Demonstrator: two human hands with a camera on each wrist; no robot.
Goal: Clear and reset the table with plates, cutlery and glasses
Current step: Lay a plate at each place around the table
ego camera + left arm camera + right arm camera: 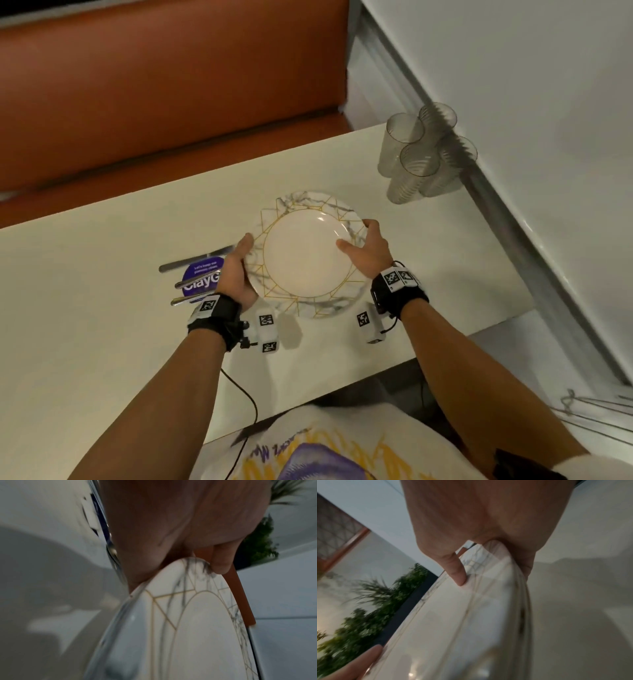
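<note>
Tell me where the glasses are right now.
In the head view, the four glasses stand clustered at the table's far right corner beside the wall, beyond the plate that both hands hold.

This is looking like a restaurant or café dining booth. An orange upholstered bench seat point(164, 102) is running along the far side of a pale counter point(85, 291), well beyond the hands. A cluster of clear ribbed drinking glasses point(419, 154) is standing grouped together beyond the right hand point(368, 248), against a grey wall ledge point(496, 192). Just beside the left hand point(236, 274), a purple printed round card point(202, 279) is lying under cutlery point(197, 274). A marble-patterned plate with gold lines point(308, 253) is sitting between both hands. In the wrist views, green plants point(368, 608) are showing against pale walls.
</note>
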